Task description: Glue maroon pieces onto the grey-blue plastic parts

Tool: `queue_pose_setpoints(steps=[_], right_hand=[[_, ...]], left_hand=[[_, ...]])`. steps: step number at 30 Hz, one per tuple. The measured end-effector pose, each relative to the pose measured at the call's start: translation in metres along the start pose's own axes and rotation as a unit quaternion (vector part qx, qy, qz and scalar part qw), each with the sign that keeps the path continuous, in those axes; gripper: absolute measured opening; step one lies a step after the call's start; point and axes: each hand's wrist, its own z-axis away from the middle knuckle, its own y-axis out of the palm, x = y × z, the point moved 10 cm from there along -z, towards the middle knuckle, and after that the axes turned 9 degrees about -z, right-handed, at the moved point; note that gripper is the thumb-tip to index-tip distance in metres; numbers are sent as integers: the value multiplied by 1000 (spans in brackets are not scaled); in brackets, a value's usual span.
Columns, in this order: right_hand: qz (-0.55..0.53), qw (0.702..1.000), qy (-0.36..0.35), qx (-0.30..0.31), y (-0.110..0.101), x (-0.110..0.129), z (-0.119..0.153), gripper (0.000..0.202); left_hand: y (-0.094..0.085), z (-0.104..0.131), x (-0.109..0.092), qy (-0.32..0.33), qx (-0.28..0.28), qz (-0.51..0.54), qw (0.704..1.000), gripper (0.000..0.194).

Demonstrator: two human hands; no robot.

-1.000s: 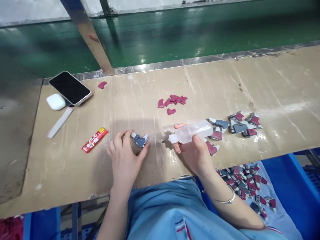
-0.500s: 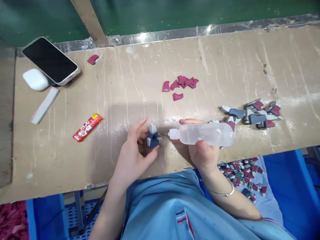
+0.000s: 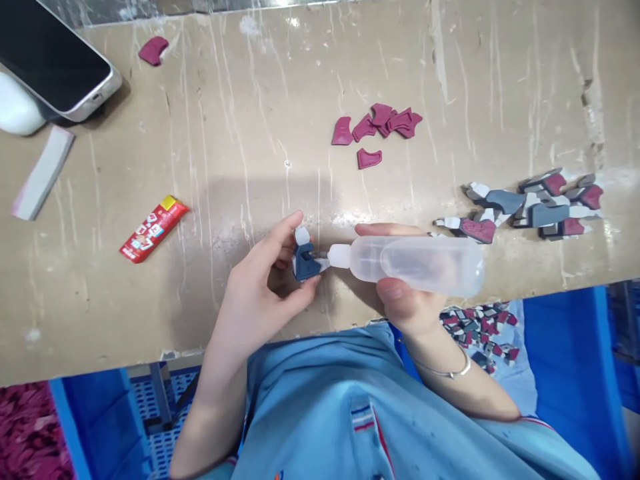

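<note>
On the streaked tan table (image 3: 260, 113) lay a red packet (image 3: 154, 229), a pale strip (image 3: 43, 173), maroon pieces (image 3: 383, 119) and grey-and-maroon parts (image 3: 547, 215).

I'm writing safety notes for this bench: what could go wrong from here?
The squeeze bottle's thin tip points toward the left hand, so a slip might prick a finger. A hard squeeze by the right hand could release too much of any contents. The small blue-and-white part, pinched by fingers, might twist away.
</note>
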Motion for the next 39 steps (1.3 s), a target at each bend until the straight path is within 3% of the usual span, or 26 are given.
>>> queue_pose_setpoints(steps=[4,9,14,24,35,39], right_hand=[[10,1000,-4,-12,-3,2,-1,37],[33,999,-15,34,5,8,-2,37],[38,999,-9,13,1,7,-1,39],[21,997,-14,78,11,9,2,35],[71,997,-22,5,-8,6,7,34],[79,996,-42,5,-6,10,5,35]], left_hand=[[0,1,0,17,-1,-22,1000,72],[0,1,-3,34,4,-36,999,74],[-1,1,-5,43,1,-49,998,75],[-1,-1,-7,67,0,-53,996,78],[-4,1,-8,56,-21,-82,995,74],[-3,1,-6,48,-19,-86,995,74]])
